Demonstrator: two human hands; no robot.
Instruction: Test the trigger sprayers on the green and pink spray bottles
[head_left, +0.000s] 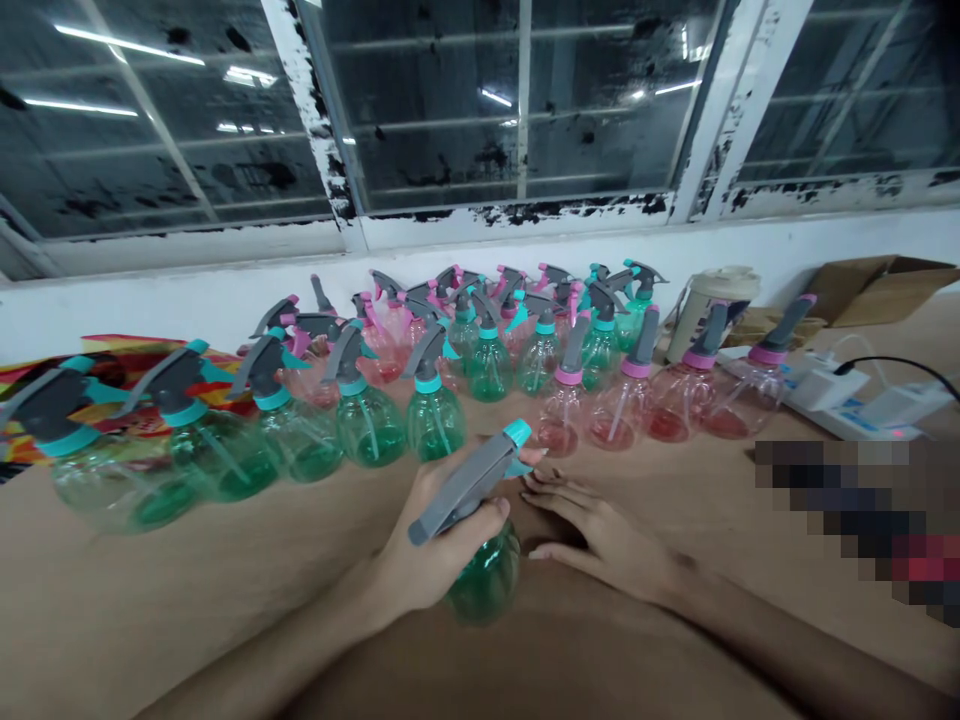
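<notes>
**One green trigger-spray bottle [484,580], gripped at the neck by the left hand [424,562]**

Location: near side of the table [187,585], low centre of view, in front of the standing rows. Base contact with tabletop: cannot tell.

Left fingers: curled firmly round the neck beneath the grey spray head [461,492], with the thumb across the near side and a fingertip close to the turquoise trigger.

Right hand [604,532]: just beside the bottle, fingers extended and a little spread, nothing visible in the grasp. Contact with table or bottle: cannot tell.

Surrounding stock:
- Five green bottles [367,428], turquoise collars, front row, left.
- Four pink bottles [619,410], pink collars, front row, right.
- Mixed pink and green cluster behind [491,368], too crowded to count.
- One pale lidded tumbler [709,310], one cardboard box [862,290], one power strip [885,430] with white plugs, far right.

Hazards, as judged:
- Accidental squirt, from a squeeze on the trigger, if filled and primed.
- Toppled neighbours, from a knuckle or nozzle catching the close-set front row; likely to roll, given the rounded bodies.
- Slip or twist in the grip, from support at the neck only.
- Wet plugs, from a spill or leak toward the power strip.
</notes>
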